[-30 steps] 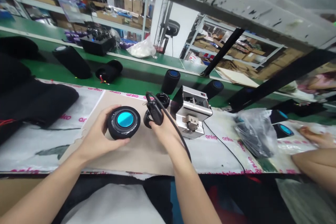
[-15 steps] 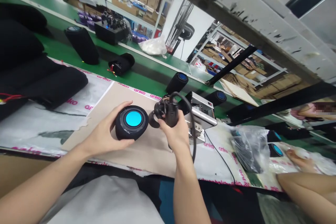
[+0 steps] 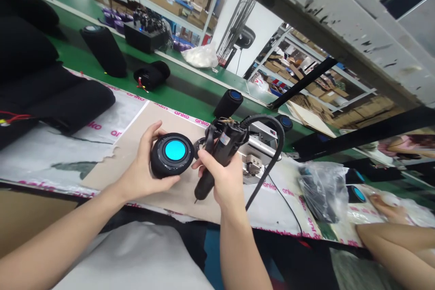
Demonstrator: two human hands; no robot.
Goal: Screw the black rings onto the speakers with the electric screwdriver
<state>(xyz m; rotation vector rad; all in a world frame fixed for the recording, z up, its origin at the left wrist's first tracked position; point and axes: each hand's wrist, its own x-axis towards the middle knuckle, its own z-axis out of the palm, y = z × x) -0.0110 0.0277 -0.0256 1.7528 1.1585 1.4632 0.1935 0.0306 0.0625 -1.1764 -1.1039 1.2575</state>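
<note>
"Bench [image 3: 185, 90] first, as the biggest?"

"Green, with pale sheeting [image 3: 272, 208] along the near side. Pink lettering [image 3: 201, 122] repeats across it: 'anko', again and again. A brown board [image 3: 185, 192] lies on that, and a silver machine [image 3: 256, 154] stands to its right."

"And the hands?"

"Right hand [image 3: 231, 181] is wrapped round a black corded driver [image 3: 220, 149]. That's where the change is. Half a second ago it was bunched upright in the fist; now it slants, lower end down and left over the board, and its cable [image 3: 281, 145] arcs out wider to the right."

"The left?"

"Left hand [image 3: 142, 170] has the same grasp as before, thumb below and fingers above, on a black cylinder [image 3: 173, 165] just left of the driver. It's over the board; whether it touches, I can't tell. Its blue disc [image 3: 175, 148] faces up."

"Any other label?"

"A small sticker [image 3: 224, 138] on the driver, too small to read."

"Smallest thing?"

"The thin bit [image 3: 196, 201] poking from the driver's lower end."
</note>
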